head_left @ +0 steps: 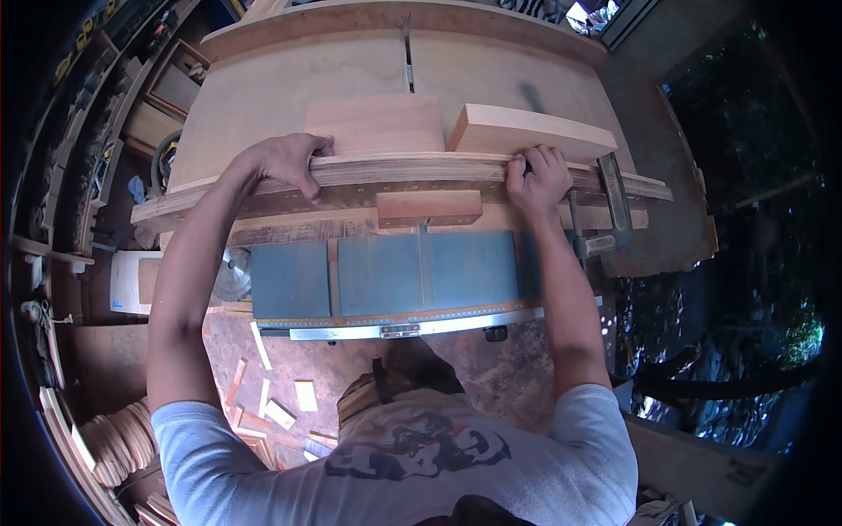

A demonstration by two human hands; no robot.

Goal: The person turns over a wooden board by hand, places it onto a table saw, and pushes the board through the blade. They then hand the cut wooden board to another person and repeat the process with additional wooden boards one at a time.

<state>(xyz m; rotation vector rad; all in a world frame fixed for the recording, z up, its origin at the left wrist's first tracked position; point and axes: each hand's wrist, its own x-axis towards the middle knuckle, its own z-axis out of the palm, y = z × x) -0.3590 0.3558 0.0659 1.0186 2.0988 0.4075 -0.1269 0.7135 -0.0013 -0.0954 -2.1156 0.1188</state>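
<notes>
My left hand (294, 167) grips the long layered plywood fence (351, 178), fingers over the far side and thumb on the near side. Its fingertips are by a flat pale board (375, 123) that lies against the fence. Farther right, my right hand (540, 180) has its fingers curled over the same fence, close to a thick wooden block (531, 133) standing behind it. A metal clamp (617, 200) is fixed on the fence just right of that hand. Between my hands, a small reddish wood block (430, 208) sits on the fence's near side.
The wooden sled base (289, 88) has a saw slot (408, 66) and a curved back rail (403, 16). Nearer me are the blue saw table (381, 276) and its metal front rail (421, 329). Offcuts (281, 414) litter the floor. A round saw blade (232, 276) stands at left.
</notes>
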